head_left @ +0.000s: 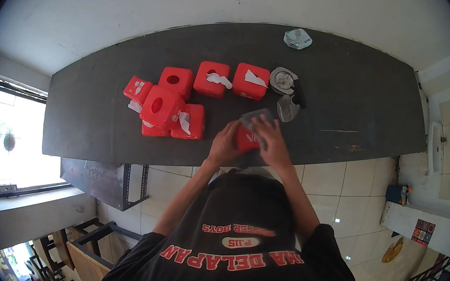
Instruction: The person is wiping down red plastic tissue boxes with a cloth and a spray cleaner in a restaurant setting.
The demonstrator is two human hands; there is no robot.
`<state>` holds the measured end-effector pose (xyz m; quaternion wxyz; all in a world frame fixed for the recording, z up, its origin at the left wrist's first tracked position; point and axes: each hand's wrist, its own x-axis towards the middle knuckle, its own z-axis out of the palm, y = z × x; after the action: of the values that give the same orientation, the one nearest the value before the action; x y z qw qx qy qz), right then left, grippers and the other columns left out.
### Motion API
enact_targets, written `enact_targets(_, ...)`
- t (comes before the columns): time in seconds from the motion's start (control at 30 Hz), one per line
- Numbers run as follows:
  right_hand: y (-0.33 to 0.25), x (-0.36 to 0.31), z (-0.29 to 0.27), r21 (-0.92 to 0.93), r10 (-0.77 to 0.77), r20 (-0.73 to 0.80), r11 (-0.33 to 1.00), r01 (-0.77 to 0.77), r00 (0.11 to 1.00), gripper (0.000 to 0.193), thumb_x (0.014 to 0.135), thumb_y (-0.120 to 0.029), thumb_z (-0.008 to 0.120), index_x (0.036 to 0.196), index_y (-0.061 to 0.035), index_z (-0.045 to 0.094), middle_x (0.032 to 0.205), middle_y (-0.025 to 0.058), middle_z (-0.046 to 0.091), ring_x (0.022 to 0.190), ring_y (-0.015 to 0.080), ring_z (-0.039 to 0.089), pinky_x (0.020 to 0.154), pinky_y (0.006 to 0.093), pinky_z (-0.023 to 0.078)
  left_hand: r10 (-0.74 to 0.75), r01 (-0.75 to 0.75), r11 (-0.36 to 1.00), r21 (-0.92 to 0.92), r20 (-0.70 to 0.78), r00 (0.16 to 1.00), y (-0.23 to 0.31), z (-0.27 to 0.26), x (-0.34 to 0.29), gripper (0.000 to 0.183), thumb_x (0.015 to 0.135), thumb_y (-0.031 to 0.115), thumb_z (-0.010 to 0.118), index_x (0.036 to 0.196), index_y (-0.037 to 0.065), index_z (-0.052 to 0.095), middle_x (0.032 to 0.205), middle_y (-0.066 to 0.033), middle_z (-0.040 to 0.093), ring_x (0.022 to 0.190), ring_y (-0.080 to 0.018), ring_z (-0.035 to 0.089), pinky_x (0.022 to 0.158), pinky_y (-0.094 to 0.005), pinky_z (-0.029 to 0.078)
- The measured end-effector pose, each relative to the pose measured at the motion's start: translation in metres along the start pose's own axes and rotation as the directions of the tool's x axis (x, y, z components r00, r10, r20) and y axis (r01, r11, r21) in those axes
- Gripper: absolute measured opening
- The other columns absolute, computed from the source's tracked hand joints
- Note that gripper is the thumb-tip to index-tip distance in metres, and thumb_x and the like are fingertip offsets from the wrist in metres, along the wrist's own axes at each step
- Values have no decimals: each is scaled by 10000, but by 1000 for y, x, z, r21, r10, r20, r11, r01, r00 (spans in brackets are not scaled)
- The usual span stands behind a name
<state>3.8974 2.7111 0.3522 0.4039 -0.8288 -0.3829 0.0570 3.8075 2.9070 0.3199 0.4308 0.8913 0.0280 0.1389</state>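
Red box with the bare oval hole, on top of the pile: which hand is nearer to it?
Left. The left hand is to the right of the top red box, at the left side of the handled red box; the right hand is farther right, over it.

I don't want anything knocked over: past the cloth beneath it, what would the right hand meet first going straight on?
Past the grey cloth, the right hand would probably meet the red tissue box ahead; its height is unclear, so it might pass above.
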Motion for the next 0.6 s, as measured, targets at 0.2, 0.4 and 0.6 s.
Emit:
enact_targets(0.2,0,-31,-8,-29,-127,327,989,144,936,557,901,40,675,1425,-146,704,1617,50,583,1599,261,405,1347,583,176,-97,95,993,67,26,995,-12,0,-5,876,741,251,936,1507,79,546,1429,-167,649,1272,-399,671,1012,-501,566)
enact_targets(0.4,-7,-34,-67,214,158,439,938,-273,884,403,1018,-83,672,1420,-89,697,1471,101,692,1439,220,594,1259,453,342,-4,5,1000,22,-48,999,3,6,-8,860,778,274,925,1517,68,538,1453,-186,629,1324,-417,627,1084,-511,518)
enact_targets(0.6,29,-42,-23,546,631,-274,723,-423,726,535,1118,-335,642,1461,75,613,1337,205,727,1276,208,645,1095,330,468,139,-129,985,113,-93,986,21,-14,2,921,734,316,966,1511,63,542,1461,-170,622,1372,-405,578,1150,-542,451)
